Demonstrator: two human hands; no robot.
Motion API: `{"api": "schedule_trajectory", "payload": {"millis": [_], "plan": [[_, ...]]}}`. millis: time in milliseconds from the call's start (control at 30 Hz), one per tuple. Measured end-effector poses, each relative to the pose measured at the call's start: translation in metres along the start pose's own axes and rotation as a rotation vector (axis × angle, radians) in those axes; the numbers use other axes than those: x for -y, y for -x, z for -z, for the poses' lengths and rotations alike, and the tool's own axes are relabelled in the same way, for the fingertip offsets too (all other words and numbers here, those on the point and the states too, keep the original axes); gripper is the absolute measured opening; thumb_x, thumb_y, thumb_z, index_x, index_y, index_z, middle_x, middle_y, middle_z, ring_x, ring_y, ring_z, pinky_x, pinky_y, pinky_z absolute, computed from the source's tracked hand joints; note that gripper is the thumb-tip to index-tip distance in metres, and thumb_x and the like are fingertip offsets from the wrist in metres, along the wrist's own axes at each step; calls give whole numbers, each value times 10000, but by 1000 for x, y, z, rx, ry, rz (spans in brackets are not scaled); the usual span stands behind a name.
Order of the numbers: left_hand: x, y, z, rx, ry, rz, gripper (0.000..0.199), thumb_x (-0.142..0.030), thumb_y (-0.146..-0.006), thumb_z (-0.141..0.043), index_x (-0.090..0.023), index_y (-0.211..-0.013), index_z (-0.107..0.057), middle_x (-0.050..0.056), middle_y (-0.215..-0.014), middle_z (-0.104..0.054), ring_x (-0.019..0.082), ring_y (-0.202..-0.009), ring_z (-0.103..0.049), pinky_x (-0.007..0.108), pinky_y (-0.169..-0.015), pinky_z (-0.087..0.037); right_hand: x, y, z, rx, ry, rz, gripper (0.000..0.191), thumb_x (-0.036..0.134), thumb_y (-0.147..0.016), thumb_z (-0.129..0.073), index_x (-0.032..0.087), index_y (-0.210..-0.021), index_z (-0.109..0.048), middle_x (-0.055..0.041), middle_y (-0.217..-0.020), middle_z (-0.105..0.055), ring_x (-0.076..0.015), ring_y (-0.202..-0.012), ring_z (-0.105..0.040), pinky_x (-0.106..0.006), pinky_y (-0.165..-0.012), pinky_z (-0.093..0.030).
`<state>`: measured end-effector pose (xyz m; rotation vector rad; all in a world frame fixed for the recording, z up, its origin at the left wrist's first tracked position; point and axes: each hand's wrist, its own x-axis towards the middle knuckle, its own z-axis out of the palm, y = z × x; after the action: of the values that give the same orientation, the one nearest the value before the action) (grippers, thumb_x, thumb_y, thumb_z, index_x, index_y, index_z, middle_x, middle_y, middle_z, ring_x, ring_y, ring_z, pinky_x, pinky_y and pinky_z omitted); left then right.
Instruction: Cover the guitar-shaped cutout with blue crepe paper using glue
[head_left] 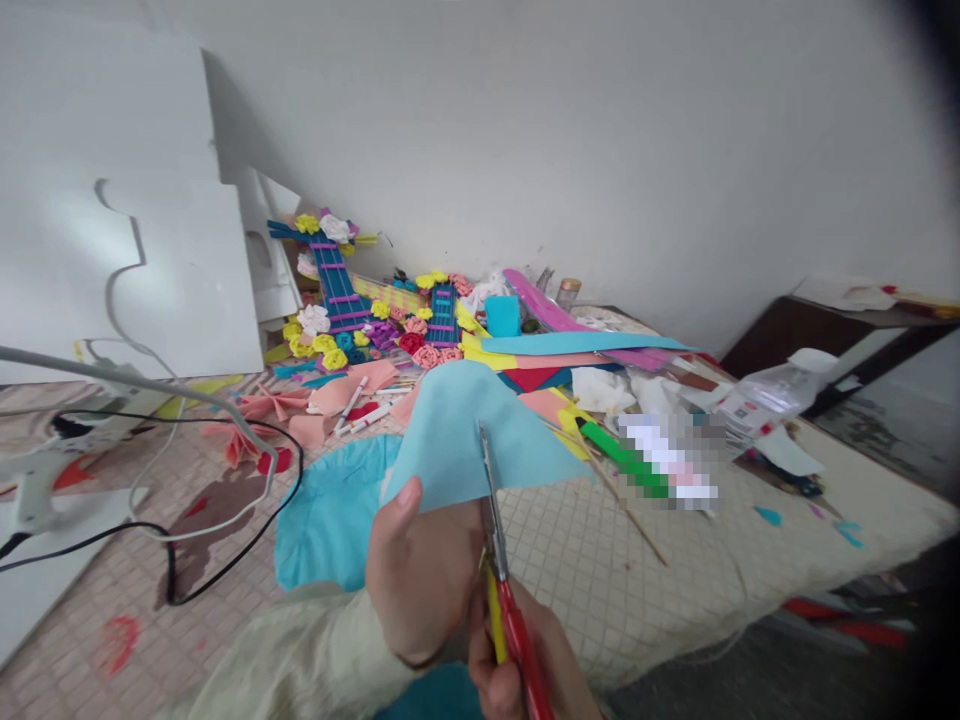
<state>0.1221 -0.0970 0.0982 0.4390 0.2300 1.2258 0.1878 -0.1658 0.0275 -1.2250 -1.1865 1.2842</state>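
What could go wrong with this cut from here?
The left hand grips the light blue sheet close to the scissors, with its fingertips partly hidden, so a slip might nick them. The sheet's right side hangs without a hand on it; it could flop or twist, and the cut might wander as the right hand closes the blades.

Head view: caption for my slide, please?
Left hand holds blue paper; right hand holds scissors, one blade over the sheet.
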Motion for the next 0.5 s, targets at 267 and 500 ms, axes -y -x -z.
{"api": "schedule_trajectory", "payload": {"millis": [267, 500], "plan": [[-4, -4, -5, -60, -10, 75, 476, -449, -823, -353, -218, -1199, -534, 52, -1150, -620, 241, -1257, -375, 403, -1054, -280, 4, 0, 0, -18, 29, -23, 685, 811, -573, -442, 183, -847, -442, 54, -530, -362, -60, -452, -315, -188, -392, -206], [-1, -6, -2, -33, 22, 130, 476, -459, -855, -279, -226, -1119, -599, 37, -1112, -642, 170, -1290, -324, 330, -1091, -207, 0, 2, 0, -13, -24, -67, 657, 828, -551, -442, 195, -727, -423, 59, -512, -345, -55, -449, -317, -168, -383, -263]]}}
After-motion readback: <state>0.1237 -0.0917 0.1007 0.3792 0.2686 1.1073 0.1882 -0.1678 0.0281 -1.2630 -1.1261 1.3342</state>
